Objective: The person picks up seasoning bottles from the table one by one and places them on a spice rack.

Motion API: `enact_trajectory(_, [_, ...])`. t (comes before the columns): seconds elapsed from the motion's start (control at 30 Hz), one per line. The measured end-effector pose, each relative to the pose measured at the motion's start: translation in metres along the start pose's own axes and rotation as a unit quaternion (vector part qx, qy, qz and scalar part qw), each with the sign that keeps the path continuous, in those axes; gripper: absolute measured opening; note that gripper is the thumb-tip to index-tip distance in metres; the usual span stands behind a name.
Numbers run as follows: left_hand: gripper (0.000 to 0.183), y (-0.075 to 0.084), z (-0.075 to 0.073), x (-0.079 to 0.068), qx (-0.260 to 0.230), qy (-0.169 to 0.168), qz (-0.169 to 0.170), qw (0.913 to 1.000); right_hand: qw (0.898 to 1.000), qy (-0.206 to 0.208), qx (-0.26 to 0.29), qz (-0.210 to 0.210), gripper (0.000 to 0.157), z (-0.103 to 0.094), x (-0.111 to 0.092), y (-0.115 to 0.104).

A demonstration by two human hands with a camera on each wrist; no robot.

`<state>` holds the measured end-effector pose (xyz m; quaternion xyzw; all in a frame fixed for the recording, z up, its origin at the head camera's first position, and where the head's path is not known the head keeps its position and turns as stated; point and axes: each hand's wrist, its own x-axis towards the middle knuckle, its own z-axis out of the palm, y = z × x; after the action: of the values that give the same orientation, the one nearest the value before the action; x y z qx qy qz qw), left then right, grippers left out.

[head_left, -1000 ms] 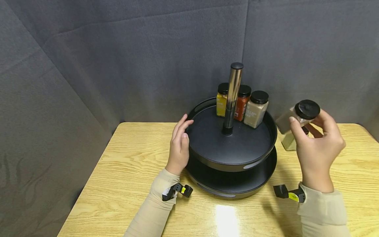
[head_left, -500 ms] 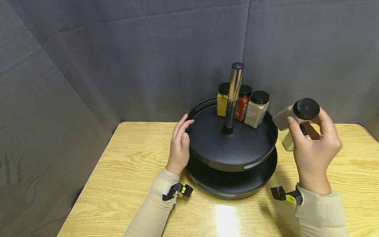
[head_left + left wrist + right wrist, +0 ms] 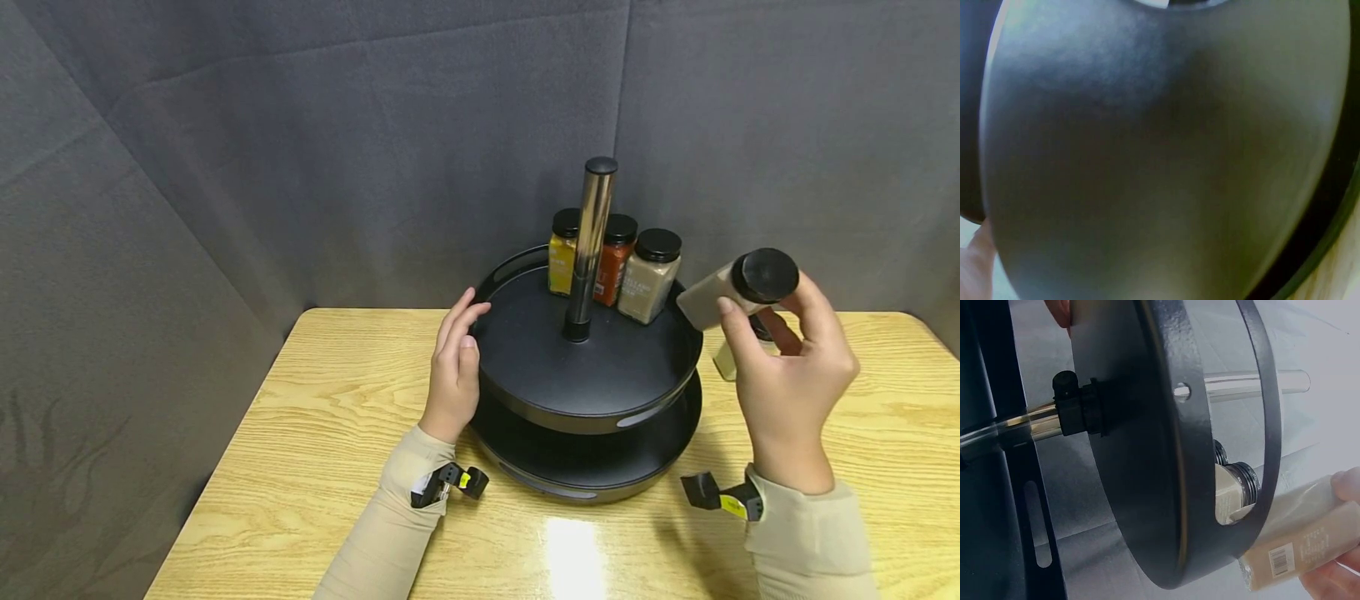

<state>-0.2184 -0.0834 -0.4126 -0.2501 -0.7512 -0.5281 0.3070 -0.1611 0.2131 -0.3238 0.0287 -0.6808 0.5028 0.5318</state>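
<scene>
Aloft, your right hand pinches a tilted spice jar that could clip the upper tray's rim if lowered early, your left hand unclenched alongside.

Head: you get even light and fair sharpness; white glare on the table at your front, soft shadow by your right sleeve | Left wrist: you see a dim, defocused tray, bluish sheen toward the top | Right wrist: your backdrop burns out white upper right, left side dark.
</scene>
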Motion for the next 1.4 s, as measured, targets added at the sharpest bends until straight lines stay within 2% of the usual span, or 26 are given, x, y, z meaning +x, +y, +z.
enact_trajectory(0.17, [0.06,0.001,0.0,0.0,0.0,0.0,-0.002,1.0,1.0,-0.017,0.018,-0.003,0.038,0.003,-0.002,-0.001])
enact_trajectory(0.47, [0.059,0.001,0.001,0.001,0.0,-0.002,0.003,1.0,0.999,-0.042,0.005,-0.02,0.04,0.004,-0.005,0.001])
enact_trajectory(0.7, [0.06,0.0,0.0,0.002,0.001,0.004,0.003,1.0,0.998,-0.05,0.016,-0.023,0.041,0.006,-0.005,0.0])
enact_trajectory(1.1, [0.067,-0.001,0.0,0.0,0.001,0.005,-0.001,1.0,0.997,-0.08,0.005,-0.021,0.04,0.013,-0.01,-0.015])
enact_trajectory(1.4, [0.066,0.0,0.0,0.0,0.003,-0.002,-0.003,1.0,0.995,-0.094,-0.018,-0.008,0.043,0.013,-0.012,0.004])
